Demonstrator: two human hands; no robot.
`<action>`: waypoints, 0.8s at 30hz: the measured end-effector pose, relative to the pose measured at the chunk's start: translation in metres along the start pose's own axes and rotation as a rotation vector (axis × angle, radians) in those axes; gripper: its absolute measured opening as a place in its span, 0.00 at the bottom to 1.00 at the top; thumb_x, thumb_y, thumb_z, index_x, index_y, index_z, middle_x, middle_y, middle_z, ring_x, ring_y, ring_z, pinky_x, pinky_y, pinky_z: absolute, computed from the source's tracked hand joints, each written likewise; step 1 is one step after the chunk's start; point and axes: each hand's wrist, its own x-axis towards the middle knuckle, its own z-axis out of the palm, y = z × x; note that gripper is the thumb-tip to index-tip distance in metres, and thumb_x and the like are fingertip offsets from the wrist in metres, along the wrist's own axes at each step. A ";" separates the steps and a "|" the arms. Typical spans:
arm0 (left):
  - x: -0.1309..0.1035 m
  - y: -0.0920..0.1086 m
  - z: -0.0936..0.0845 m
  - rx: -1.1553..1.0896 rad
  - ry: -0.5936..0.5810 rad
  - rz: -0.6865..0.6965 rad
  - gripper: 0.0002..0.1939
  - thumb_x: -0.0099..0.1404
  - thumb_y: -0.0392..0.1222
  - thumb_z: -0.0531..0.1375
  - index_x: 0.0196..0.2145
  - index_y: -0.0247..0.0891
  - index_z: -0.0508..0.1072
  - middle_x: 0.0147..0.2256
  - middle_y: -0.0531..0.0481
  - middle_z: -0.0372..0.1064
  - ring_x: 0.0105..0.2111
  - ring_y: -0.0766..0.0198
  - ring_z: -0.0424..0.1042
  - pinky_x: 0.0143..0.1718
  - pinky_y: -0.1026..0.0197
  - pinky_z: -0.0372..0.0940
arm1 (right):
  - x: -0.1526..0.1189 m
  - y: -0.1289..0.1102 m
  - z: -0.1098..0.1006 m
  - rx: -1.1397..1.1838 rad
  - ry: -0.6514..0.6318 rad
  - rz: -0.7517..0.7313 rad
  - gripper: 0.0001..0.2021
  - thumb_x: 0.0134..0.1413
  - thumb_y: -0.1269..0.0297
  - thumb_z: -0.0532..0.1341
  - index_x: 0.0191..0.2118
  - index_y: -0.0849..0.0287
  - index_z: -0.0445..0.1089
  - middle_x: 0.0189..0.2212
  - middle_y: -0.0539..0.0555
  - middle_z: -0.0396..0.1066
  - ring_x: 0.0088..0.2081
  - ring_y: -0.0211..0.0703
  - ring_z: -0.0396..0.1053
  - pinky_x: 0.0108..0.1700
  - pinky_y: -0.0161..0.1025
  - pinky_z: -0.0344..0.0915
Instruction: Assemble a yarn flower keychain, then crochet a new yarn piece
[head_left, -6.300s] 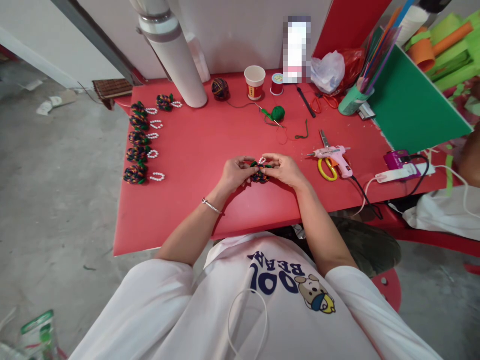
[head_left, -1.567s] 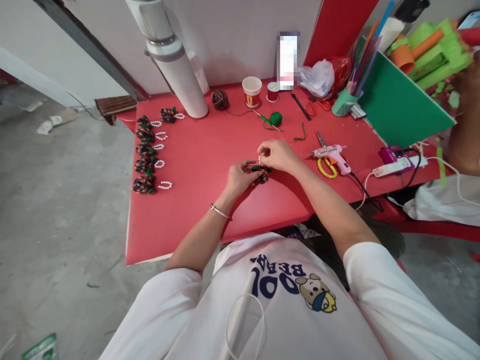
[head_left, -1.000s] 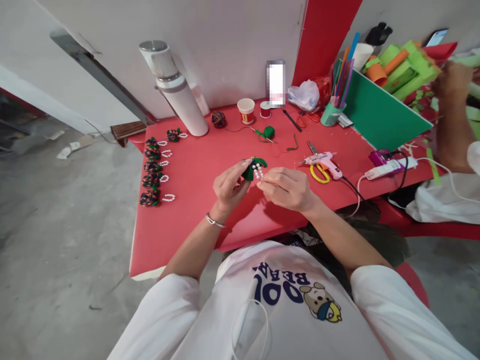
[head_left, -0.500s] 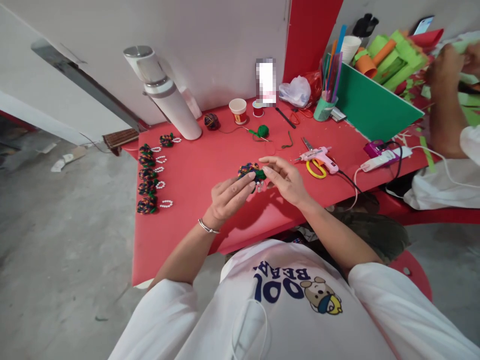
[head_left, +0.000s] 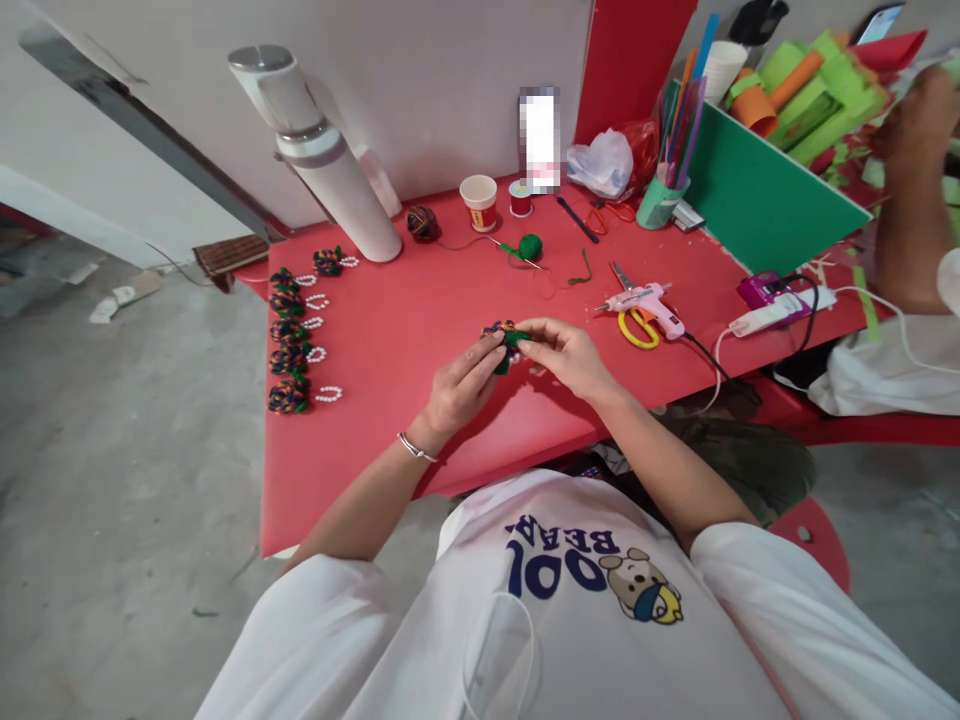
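Between both hands, above the red table [head_left: 375,400], is a small multicoloured yarn ornament [head_left: 501,328] with green parts and some white beads at its lower edge. My left hand [head_left: 463,382] pinches it from the left, fingers laid over its front. From the right, my right hand [head_left: 564,355] grips the green part between thumb and fingers. The fingers cover much of the ornament. Similar yarn ornaments [head_left: 289,358] with beaded loops lie in a column at the table's left end. Beyond my hands are a green yarn ball [head_left: 530,247] and a dark multicoloured yarn ball [head_left: 422,224].
A white flask [head_left: 341,185] stands at the back left, near a paper cup [head_left: 479,204]. To the right lie a pink glue gun [head_left: 646,305], yellow-handled scissors [head_left: 639,328] and a power strip [head_left: 780,312]. Behind a green board [head_left: 780,190], another person's arm [head_left: 915,200] is at work.
The view has shifted slightly. My right fingers have come down and closed on the green part, and the ornament has turned a little, with fewer beads showing.
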 end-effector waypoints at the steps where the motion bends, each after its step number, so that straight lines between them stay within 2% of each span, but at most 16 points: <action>1: -0.001 0.002 0.000 -0.017 -0.006 0.009 0.19 0.74 0.36 0.61 0.61 0.42 0.74 0.59 0.36 0.77 0.59 0.54 0.78 0.61 0.50 0.75 | 0.000 0.003 -0.001 -0.001 0.003 0.026 0.21 0.51 0.50 0.73 0.47 0.54 0.77 0.41 0.51 0.81 0.38 0.40 0.77 0.33 0.34 0.76; 6: -0.006 0.002 0.001 -0.122 -0.103 -0.029 0.26 0.71 0.34 0.59 0.66 0.40 0.70 0.64 0.33 0.71 0.64 0.51 0.73 0.65 0.45 0.71 | 0.008 0.022 -0.008 -0.039 -0.021 0.093 0.20 0.51 0.51 0.72 0.48 0.54 0.77 0.40 0.51 0.80 0.35 0.39 0.76 0.30 0.34 0.75; 11: -0.009 -0.007 0.004 -0.210 -0.134 -0.168 0.22 0.72 0.35 0.58 0.61 0.39 0.76 0.63 0.34 0.73 0.60 0.52 0.77 0.61 0.48 0.74 | 0.031 0.045 -0.014 -0.277 -0.059 0.083 0.14 0.57 0.56 0.69 0.46 0.57 0.78 0.35 0.52 0.81 0.33 0.40 0.77 0.33 0.36 0.74; 14: -0.005 -0.017 0.001 -0.199 -0.141 -0.323 0.17 0.72 0.40 0.59 0.56 0.39 0.79 0.60 0.36 0.76 0.56 0.53 0.79 0.59 0.49 0.74 | 0.039 0.052 -0.017 -0.438 -0.042 0.002 0.12 0.60 0.60 0.66 0.47 0.58 0.79 0.37 0.53 0.82 0.33 0.39 0.77 0.38 0.37 0.74; 16: 0.000 -0.027 -0.001 -0.181 -0.144 -0.361 0.16 0.72 0.43 0.61 0.54 0.40 0.81 0.59 0.36 0.76 0.57 0.51 0.78 0.61 0.46 0.72 | 0.041 0.055 -0.018 -0.505 -0.017 -0.044 0.13 0.61 0.60 0.64 0.48 0.57 0.79 0.39 0.55 0.82 0.33 0.39 0.76 0.39 0.38 0.73; 19: 0.008 -0.046 -0.005 -0.257 -0.206 -0.310 0.16 0.73 0.47 0.62 0.54 0.42 0.81 0.59 0.37 0.76 0.59 0.49 0.76 0.64 0.42 0.69 | 0.038 0.056 -0.018 -0.601 0.074 -0.147 0.13 0.61 0.60 0.65 0.48 0.57 0.79 0.43 0.56 0.82 0.33 0.40 0.75 0.41 0.40 0.73; 21: 0.012 -0.057 -0.005 -0.355 -0.257 -0.271 0.17 0.73 0.48 0.62 0.55 0.42 0.81 0.60 0.36 0.76 0.61 0.49 0.75 0.64 0.42 0.68 | 0.033 0.055 -0.017 -0.662 0.133 -0.261 0.11 0.62 0.60 0.64 0.47 0.57 0.80 0.43 0.57 0.82 0.35 0.41 0.75 0.42 0.41 0.73; 24: 0.016 -0.067 -0.003 -0.462 -0.279 -0.272 0.18 0.73 0.48 0.62 0.56 0.41 0.80 0.59 0.36 0.76 0.60 0.51 0.76 0.64 0.45 0.69 | 0.024 0.056 -0.015 -0.734 0.134 -0.452 0.10 0.66 0.60 0.62 0.44 0.54 0.80 0.41 0.56 0.80 0.39 0.43 0.76 0.44 0.42 0.73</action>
